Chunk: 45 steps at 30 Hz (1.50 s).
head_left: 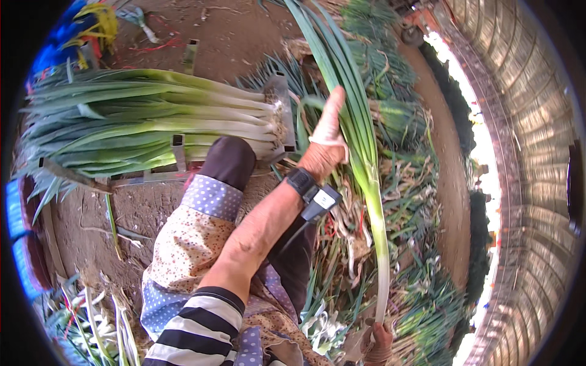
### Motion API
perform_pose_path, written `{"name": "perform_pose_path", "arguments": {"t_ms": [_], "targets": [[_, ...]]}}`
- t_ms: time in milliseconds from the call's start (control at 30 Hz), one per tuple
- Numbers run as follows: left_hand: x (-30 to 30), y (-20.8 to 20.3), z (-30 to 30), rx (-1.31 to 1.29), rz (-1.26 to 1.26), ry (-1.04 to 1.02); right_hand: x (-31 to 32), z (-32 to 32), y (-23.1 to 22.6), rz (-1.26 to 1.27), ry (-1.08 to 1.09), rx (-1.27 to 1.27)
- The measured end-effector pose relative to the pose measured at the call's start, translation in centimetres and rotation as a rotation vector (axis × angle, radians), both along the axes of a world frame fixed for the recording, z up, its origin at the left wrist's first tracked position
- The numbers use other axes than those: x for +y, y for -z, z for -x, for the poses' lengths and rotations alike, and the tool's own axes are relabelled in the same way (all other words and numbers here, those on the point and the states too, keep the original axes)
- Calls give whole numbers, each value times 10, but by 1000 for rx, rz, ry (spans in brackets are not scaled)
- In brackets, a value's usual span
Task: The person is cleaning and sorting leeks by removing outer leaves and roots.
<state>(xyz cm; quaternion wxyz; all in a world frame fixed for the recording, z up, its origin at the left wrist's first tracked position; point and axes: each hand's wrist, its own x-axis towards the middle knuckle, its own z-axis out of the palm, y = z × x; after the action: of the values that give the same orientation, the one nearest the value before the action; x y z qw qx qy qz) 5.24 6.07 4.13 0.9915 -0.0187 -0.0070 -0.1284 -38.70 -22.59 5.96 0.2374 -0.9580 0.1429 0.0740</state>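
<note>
A long leek [373, 189] stands nearly upright in front of me, white root end low and green leaves fanning upward. My left hand [328, 143] is against its leaves, with one digit stretched up along them and the other fingers hidden behind. A pale band shows on that hand, and a black strap with a small device is on the wrist. Around the leek's root end, my right hand [377, 344] is closed at the lower right, partly cut off by the view's rim. To the left, a pile of leeks [183, 119] lies in a metal frame [282, 116], roots toward the right.
Loose leeks and leaf scraps [406, 213] cover the ground along the right. More leeks [101, 329] lie at the lower left. Metal posts [178, 151] stick up from the frame beside my knee [229, 161]. Blue bundles [27, 244] sit at the far left; a curved ribbed wall [531, 183] rises at right.
</note>
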Motion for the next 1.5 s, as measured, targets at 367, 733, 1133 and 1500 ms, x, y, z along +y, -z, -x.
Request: {"name": "perform_pose_path", "arguments": {"t_ms": [367,733,1133,1500], "targets": [[278,-151,82,-57,-628,-1171,91,-316,7,-345,-130,-148],[521,51,125,520,-778,-1228,292,-547,116,410,-918,-298],[757,43,294,834,-3361,-1148,345,-574,195,789,-1274,-218],[412,51,45,-668,-3505,-646,308,-585,208,872,-1078,-343]]}}
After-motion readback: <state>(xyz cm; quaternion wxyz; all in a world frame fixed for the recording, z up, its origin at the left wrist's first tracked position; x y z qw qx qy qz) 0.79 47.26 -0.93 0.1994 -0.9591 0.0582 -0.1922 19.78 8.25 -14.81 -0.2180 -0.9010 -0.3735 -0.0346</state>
